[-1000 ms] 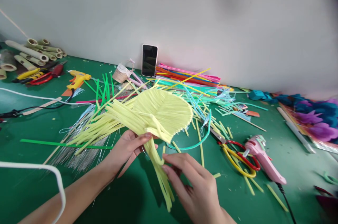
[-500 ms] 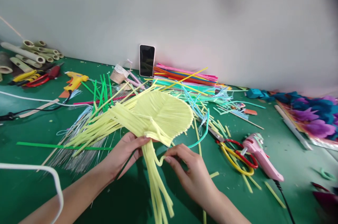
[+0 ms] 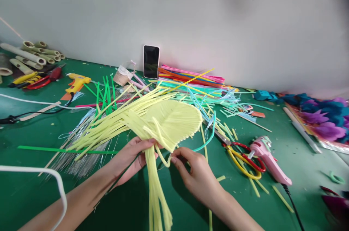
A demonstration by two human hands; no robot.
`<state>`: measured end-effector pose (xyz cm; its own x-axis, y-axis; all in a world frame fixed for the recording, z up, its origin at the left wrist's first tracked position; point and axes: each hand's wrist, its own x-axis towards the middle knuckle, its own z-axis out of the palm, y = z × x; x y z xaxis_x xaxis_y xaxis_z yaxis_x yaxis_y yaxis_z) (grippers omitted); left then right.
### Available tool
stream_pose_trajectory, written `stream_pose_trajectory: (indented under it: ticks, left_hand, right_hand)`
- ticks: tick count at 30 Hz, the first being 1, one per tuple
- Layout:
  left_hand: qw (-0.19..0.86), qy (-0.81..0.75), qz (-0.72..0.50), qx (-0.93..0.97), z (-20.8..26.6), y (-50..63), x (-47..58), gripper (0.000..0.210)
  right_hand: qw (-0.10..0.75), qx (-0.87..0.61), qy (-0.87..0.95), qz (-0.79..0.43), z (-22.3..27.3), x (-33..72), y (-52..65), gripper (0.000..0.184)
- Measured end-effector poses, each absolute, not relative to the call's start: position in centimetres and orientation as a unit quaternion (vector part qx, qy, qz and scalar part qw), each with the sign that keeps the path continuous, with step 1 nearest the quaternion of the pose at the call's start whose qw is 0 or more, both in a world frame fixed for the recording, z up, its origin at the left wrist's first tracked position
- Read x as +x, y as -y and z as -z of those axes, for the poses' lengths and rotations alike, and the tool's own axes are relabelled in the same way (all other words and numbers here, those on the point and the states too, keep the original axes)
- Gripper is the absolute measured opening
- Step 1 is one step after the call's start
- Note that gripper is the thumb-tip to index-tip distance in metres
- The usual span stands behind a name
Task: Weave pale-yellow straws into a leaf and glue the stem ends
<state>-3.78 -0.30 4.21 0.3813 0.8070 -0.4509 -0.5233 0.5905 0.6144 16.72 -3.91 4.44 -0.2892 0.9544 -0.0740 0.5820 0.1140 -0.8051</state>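
Observation:
My left hand (image 3: 137, 156) pinches a pale yellow leaf shape (image 3: 176, 118) made of pipe cleaners, at its lower left where the strands cross. From that grip a bundle of pale yellow pipe cleaners (image 3: 155, 191) hangs down toward me. My right hand (image 3: 192, 169) is closed, thumb against index finger, on the bent end of one pale yellow pipe cleaner (image 3: 163, 157) just below the leaf's pointed corner. A dark thin strip passes along the left wrist. Behind the leaf lies a loose heap of pale yellow pipe cleaners (image 3: 100, 134).
Scissors (image 3: 242, 156) and a pink glue gun (image 3: 269, 162) lie to the right. A yellow glue gun (image 3: 76, 82), pliers (image 3: 45, 80) and bamboo tubes (image 3: 35, 55) sit at the left. A phone (image 3: 151, 61) leans on the wall beside coloured pipe cleaners (image 3: 191, 76). A white bent tube (image 3: 58, 183) crosses the lower left.
The leaf has shifted slightly right and down. The strand in my right hand now curves in a longer loop below the leaf, and the hanging bundle has swung a little left.

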Motion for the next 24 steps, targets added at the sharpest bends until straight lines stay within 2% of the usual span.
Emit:
stream_pose_trajectory:
  ticks: [3,7,9,13,19,24]
  left_hand:
    - [0.810,-0.364,-0.409,0.210,-4.2,0.3,-3.9,0.012]
    - [0.809,-0.357,-0.399,0.240,-4.3,0.3,-3.8,0.009]
    - [0.809,-0.356,-0.400,0.241,-4.4,0.4,-3.7,0.007]
    - [0.796,-0.377,-0.413,0.231,-4.5,0.4,-3.8,0.009]
    - [0.773,-0.408,-0.426,0.233,-4.6,0.4,-3.8,0.015]
    - [0.755,-0.428,-0.410,0.281,-4.4,0.4,-3.7,0.020]
  right_hand:
    - [0.229,-0.531,0.710,-0.402,-4.7,17.1,4.2,0.010]
    - [0.264,-0.496,0.694,-0.449,-5.7,16.9,4.8,0.023]
    - [0.271,-0.482,0.689,-0.468,-5.9,16.7,4.9,0.013]
    - [0.267,-0.467,0.696,-0.474,-5.7,16.8,4.7,0.041]
    - [0.275,-0.485,0.675,-0.483,-5.9,17.5,5.1,0.039]
    - [0.280,-0.513,0.685,-0.436,-6.4,17.5,5.2,0.041]
